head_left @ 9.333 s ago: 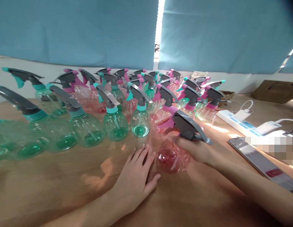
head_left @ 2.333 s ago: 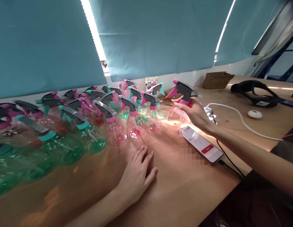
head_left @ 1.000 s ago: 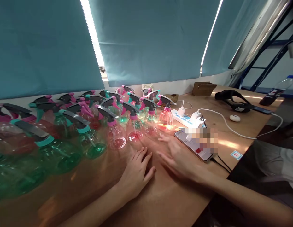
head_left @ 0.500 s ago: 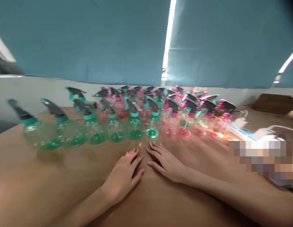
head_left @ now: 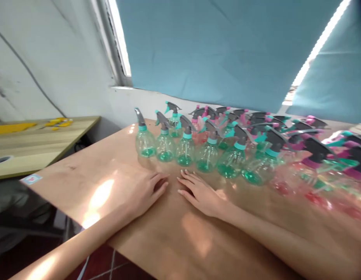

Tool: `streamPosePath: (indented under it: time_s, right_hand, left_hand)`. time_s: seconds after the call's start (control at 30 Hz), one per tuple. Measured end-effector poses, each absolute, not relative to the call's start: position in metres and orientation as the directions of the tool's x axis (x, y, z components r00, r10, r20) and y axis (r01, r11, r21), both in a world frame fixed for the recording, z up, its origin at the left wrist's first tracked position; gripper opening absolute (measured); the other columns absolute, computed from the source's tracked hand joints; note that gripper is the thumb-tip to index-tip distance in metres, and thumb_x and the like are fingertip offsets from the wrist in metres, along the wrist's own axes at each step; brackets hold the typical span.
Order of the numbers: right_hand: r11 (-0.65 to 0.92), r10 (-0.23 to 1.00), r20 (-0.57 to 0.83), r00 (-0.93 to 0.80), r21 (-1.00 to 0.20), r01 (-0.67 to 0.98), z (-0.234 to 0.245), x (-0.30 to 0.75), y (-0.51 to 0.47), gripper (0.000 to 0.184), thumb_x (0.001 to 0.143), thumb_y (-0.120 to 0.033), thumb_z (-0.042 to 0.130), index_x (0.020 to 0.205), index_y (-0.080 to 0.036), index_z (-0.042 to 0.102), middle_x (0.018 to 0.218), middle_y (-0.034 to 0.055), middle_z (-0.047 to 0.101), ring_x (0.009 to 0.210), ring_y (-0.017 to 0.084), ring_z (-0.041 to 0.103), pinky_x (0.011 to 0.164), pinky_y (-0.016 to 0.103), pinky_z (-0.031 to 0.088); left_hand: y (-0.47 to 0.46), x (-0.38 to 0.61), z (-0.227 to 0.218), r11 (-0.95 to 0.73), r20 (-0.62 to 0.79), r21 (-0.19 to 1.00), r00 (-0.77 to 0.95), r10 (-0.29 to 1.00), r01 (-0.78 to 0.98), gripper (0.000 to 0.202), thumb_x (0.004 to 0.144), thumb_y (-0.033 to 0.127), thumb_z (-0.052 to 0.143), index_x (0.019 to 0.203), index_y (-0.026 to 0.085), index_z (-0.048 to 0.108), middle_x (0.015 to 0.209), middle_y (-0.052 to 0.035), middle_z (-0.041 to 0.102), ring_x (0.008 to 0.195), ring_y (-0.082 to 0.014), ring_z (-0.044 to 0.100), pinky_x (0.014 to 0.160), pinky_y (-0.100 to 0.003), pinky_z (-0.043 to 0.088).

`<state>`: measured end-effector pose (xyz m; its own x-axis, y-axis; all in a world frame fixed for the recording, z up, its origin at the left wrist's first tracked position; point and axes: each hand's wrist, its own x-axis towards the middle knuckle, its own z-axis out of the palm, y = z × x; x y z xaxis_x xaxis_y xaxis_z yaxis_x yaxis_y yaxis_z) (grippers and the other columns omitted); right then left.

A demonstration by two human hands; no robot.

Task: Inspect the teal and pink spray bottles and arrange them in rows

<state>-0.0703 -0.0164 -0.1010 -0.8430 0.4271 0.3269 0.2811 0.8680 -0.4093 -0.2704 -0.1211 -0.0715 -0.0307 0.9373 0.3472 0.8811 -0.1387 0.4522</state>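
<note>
My left hand [head_left: 143, 189] lies flat on the brown table [head_left: 89, 182], fingers stretched out and holding nothing. My right hand [head_left: 199, 192] rests flat beside it, fingers spread and empty, the fingertips of the two hands almost meeting. Just beyond them stands a row of green spray bottles [head_left: 184, 146] with grey triggers and teal collars. Pink spray bottles [head_left: 308, 167] with pink collars crowd the right side and the back.
A lower wooden side table [head_left: 37, 144] stands at the left with yellow items [head_left: 56, 122] and a tape roll [head_left: 2, 160] on it. The brown table's left edge drops to a dark floor. Blue blinds [head_left: 212, 50] cover the window behind the bottles.
The view has swung left, bringing the side table into sight and losing the power strip. My right hand set a pink bottle in the row earlier and now lies flat beside my left.
</note>
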Motion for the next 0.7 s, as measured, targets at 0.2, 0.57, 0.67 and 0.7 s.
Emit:
streamPosePath:
  time_s: [0.2, 0.57, 0.67, 0.7]
  right_hand:
    - [0.892, 0.332, 0.347, -0.877, -0.419, 0.172, -0.104, -0.107, -0.014, 0.045, 0.097, -0.038, 0.042, 0.133, -0.015, 0.056, 0.145, 0.0134, 0.047, 0.138, 0.026, 0.039, 0.115, 0.050, 0.030]
    - [0.888, 0.243, 0.427, -0.871, -0.460, 0.023, -0.099, -0.146, -0.016, 0.038, 0.096, -0.031, 0.046, 0.128, -0.016, 0.059, 0.137, 0.0124, 0.057, 0.134, 0.023, 0.045, 0.113, 0.045, 0.035]
    - [0.880, 0.252, 0.464, -0.849, -0.475, 0.002, -0.098, -0.146, -0.017, 0.036, 0.093, -0.028, 0.050, 0.125, -0.015, 0.060, 0.132, 0.0125, 0.061, 0.130, 0.023, 0.050, 0.110, 0.043, 0.039]
    - [0.878, 0.256, 0.477, -0.841, -0.479, -0.004, -0.098, -0.146, -0.018, 0.035, 0.093, -0.027, 0.051, 0.125, -0.015, 0.060, 0.131, 0.0125, 0.062, 0.129, 0.023, 0.051, 0.109, 0.042, 0.040]
  left_hand:
    - [-0.111, -0.313, -0.064, 0.058, 0.484, 0.602, -0.422, 0.767, 0.796, 0.027, 0.095, 0.041, 0.046, 0.103, 0.019, 0.058, 0.102, -0.0084, 0.067, 0.090, -0.0252, 0.067, 0.078, -0.038, 0.055]
    - [-0.040, -0.367, -0.069, 0.063, 0.546, 0.666, -0.542, 0.639, 0.744, 0.039, 0.093, 0.032, 0.063, 0.127, 0.017, 0.053, 0.129, -0.0113, 0.054, 0.110, -0.0273, 0.058, 0.089, -0.047, 0.050]
    - [-0.030, -0.372, -0.075, 0.028, 0.548, 0.661, -0.507, 0.665, 0.750, 0.030, 0.096, 0.030, 0.059, 0.122, 0.016, 0.056, 0.121, -0.0094, 0.058, 0.100, -0.0235, 0.063, 0.083, -0.043, 0.054]
    - [-0.028, -0.373, -0.077, 0.022, 0.546, 0.659, -0.498, 0.673, 0.752, 0.031, 0.095, 0.030, 0.059, 0.122, 0.016, 0.056, 0.121, -0.0096, 0.058, 0.100, -0.0237, 0.062, 0.083, -0.043, 0.054]
